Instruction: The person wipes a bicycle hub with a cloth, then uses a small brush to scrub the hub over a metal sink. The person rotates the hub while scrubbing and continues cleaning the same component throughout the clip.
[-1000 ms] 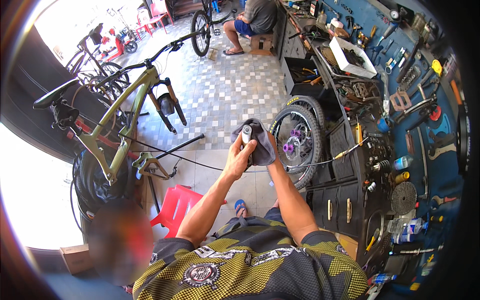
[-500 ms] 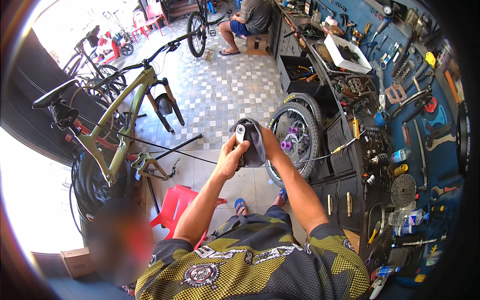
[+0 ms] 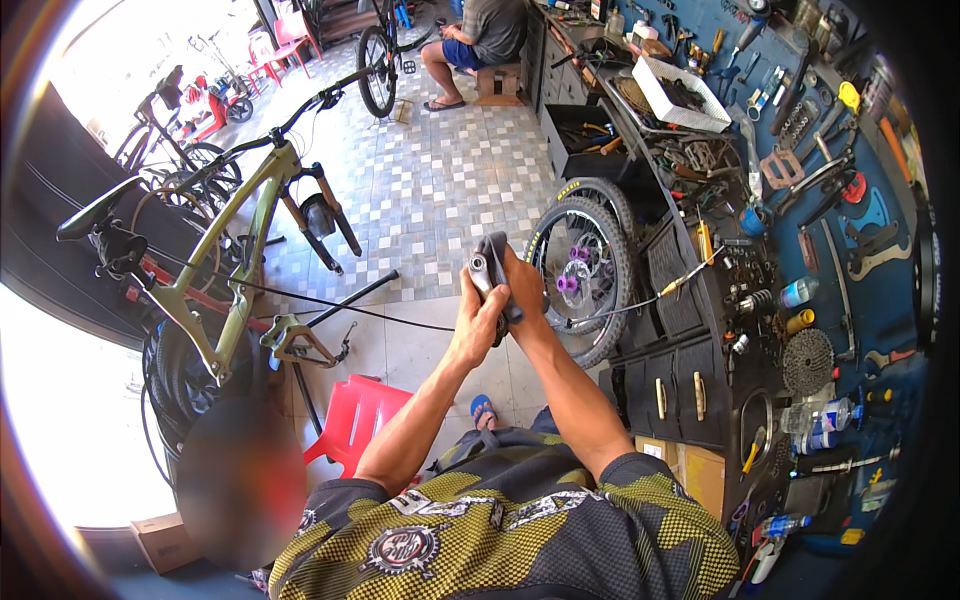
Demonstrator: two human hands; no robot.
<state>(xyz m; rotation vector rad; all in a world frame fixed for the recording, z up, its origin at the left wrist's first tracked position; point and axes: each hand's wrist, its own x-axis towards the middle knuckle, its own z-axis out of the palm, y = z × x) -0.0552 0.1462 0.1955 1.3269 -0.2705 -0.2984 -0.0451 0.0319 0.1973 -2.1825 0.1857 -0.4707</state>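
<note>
My left hand [image 3: 476,320] is closed round a silver bicycle crank arm [image 3: 481,266], its round eye end pointing up and away from me. In my right hand [image 3: 525,285] a dark grey cloth [image 3: 496,246] is bunched against the crank's right side. Both hands are close together in front of me at mid-view. The lower end of the crank is mostly hidden by my fingers. A black cable [image 3: 375,312] passes behind my hands.
An olive bike frame [image 3: 228,240] without wheels stands at the left, near a red chair [image 3: 362,415]. Two bike wheels [image 3: 580,255] lean against the workbench drawers at the right. Tools hang on a blue wall board [image 3: 800,130]. A person [image 3: 490,45] sits at the back.
The cloth, spread wide beside the crank before, is now folded narrow against it by my right hand. My view has turned slightly to the right.
</note>
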